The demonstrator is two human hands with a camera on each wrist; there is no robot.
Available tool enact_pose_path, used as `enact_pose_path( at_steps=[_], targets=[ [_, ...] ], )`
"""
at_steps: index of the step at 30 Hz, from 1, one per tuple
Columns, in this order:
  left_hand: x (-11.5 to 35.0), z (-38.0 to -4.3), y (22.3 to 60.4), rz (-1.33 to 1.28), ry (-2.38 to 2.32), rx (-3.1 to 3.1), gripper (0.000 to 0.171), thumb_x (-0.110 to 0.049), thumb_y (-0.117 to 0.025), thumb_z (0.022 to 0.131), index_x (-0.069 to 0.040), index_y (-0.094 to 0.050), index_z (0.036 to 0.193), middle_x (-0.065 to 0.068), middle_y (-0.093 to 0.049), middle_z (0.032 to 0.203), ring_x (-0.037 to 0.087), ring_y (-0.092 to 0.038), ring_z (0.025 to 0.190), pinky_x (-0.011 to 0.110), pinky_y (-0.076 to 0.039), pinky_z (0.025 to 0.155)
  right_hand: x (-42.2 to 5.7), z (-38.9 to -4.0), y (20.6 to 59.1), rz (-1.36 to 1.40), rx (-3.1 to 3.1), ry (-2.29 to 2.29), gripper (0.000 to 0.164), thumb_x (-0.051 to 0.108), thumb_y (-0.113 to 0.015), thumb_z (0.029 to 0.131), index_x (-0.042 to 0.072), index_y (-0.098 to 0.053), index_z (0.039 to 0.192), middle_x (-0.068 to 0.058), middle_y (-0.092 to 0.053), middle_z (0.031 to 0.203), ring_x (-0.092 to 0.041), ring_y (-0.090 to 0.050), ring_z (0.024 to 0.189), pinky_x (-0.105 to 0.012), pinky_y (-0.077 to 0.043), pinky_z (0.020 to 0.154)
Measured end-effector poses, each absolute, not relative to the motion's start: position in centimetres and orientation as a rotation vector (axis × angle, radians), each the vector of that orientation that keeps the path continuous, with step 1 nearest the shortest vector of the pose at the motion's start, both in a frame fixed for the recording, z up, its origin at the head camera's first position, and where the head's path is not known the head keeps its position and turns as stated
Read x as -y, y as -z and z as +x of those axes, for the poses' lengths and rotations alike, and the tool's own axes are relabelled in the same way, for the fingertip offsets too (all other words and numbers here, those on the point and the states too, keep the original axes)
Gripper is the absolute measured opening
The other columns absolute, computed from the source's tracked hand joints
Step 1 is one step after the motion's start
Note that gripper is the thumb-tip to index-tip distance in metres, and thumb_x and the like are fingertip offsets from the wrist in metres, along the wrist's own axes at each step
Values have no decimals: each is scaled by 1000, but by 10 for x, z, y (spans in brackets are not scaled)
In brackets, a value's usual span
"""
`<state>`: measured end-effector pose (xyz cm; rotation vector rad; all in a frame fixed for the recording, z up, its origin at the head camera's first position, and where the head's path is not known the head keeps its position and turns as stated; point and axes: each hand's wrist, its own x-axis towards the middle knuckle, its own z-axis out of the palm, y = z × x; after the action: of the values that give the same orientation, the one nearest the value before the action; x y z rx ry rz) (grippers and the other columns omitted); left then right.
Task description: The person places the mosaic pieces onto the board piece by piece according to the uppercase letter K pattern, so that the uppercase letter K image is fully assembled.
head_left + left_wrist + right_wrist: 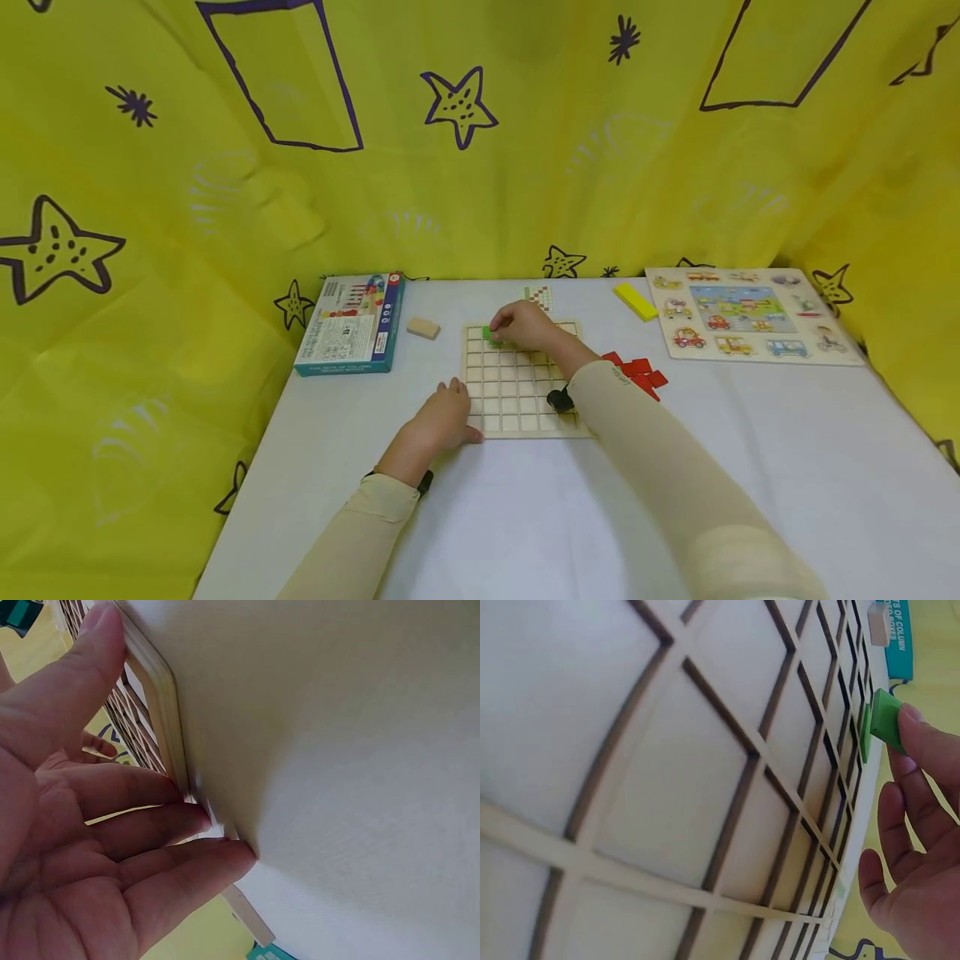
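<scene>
A wooden grid board (510, 388) of square cells lies on the white table. Over its far left corner my right hand (525, 325) pinches a green square tile (887, 720) between thumb and index finger, the other fingers loosely bent. Just beside that tile, a second green tile (866, 733) sits on the board's far row. My left hand (442, 417) rests against the near left corner of the board, fingers fairly straight; in the left wrist view its thumb and fingers (187, 877) touch the rim and table.
Red tiles (637, 367) lie right of the board, partly behind the right sleeve. Behind it are a small patterned card (538, 297) and a yellow bar (635, 301). A wooden block (423, 327) and a box (348, 325) stand left; a picture puzzle (757, 346) lies far right.
</scene>
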<state>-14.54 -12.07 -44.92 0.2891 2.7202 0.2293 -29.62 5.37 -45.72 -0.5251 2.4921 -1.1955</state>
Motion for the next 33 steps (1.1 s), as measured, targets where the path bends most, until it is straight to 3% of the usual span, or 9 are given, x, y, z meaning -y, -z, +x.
enact_pose_path(
  at_steps=[26,33],
  targets=[
    [120,-147,449,305,-168,-2731,93,-40,-79,86,17,-36,146,32,-36,153,47,-37,140,46,-38,113,-38,-289,473,-498,-2613,1091,11,17,-73,95,9,-77,100,-3,-73,94,-21,-65,92,-39,-52,88],
    [118,-147,449,264,-199,-2725,94,-38,-81,85,16,-36,147,30,-35,154,46,-35,142,47,-36,114,-49,-289,468,-474,-2524,1173,16,21,-70,97,10,-76,106,-3,-71,103,-20,-63,94,-36,-53,83]
  ],
)
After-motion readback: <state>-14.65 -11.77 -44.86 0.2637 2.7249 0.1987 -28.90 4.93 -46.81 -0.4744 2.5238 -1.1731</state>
